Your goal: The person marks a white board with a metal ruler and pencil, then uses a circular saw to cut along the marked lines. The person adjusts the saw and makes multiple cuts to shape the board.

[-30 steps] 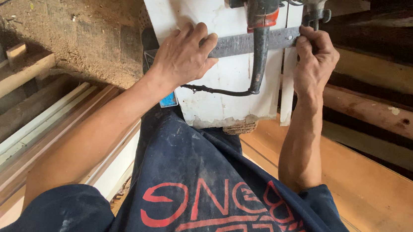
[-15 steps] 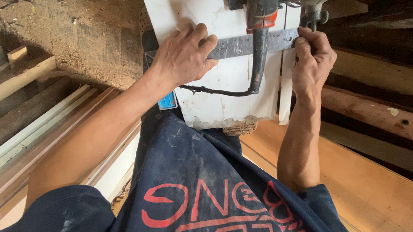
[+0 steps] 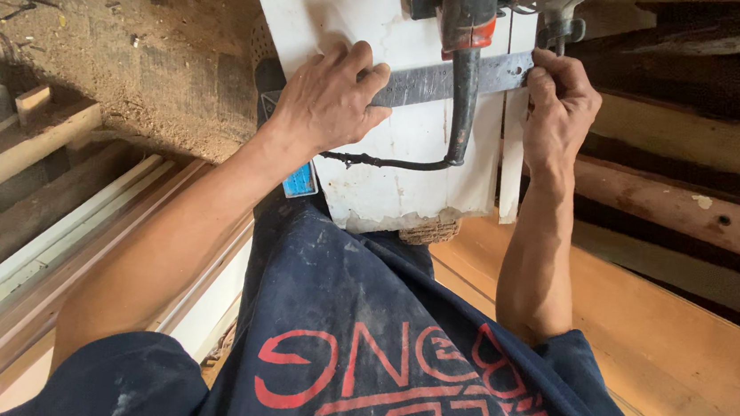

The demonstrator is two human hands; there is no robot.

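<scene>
My left hand (image 3: 330, 97) lies flat on a grey metal ruler (image 3: 426, 81) and presses it onto a white board (image 3: 409, 167). The ruler runs across the board from left to right. My right hand (image 3: 559, 104) is closed at the ruler's right end, beside a narrow white strip (image 3: 511, 158) at the board's right edge; what its fingers pinch is too small to tell. A power tool (image 3: 467, 11) with a red and black body rests on the board above the ruler. Its black cord (image 3: 462, 100) crosses over the ruler and curls left under my left hand.
Brown wooden planks (image 3: 708, 220) lie to the right, and a wide orange-brown board (image 3: 686, 369) sits lower right. Pale moulded strips (image 3: 55, 243) and wood offcuts (image 3: 31, 102) lie at left on a sawdust-covered floor (image 3: 134, 45). A small blue object (image 3: 301, 180) shows by my left wrist.
Both hands stay on the ruler. My right hand has shifted slightly up along the board's right edge.
</scene>
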